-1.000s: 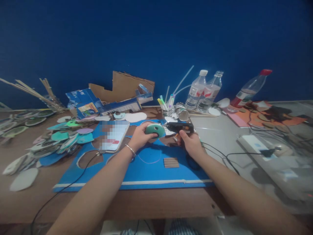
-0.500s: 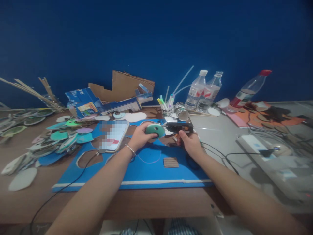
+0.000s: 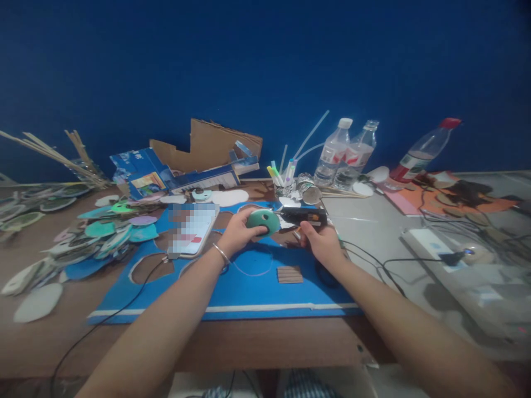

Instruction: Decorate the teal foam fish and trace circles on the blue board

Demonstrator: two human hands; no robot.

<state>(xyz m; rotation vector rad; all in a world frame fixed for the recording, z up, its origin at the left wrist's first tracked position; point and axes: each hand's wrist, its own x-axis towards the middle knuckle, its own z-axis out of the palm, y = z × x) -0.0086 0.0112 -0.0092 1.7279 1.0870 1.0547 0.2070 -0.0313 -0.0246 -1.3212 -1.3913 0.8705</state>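
My left hand (image 3: 240, 233), with a bangle at the wrist, pinches a round green cutout (image 3: 260, 220) that has a dark eye-like spot. In my right hand (image 3: 321, 240) is a black glue gun (image 3: 305, 215), its nozzle pointing left at the cutout's right edge. Whether the nozzle touches the cutout I cannot tell. Both hands are over a blue foam board (image 3: 244, 296) with round holes cut in it and a circle drawn on it. On the board below the hands lies a small corrugated cardboard piece (image 3: 290, 275).
A phone (image 3: 197, 231) with a cable rests on the board's left. Piled cutouts (image 3: 102, 229) cover the table's left side. Behind stand a pen holder (image 3: 284, 188), water bottles (image 3: 332, 155) and torn cardboard (image 3: 219, 143). At right are a power strip (image 3: 435, 249) and a red-capped bottle (image 3: 427, 149).
Almost nothing differs. The glue gun and my right hand have shifted very slightly left, towards the green cutout; my left hand stays in place.
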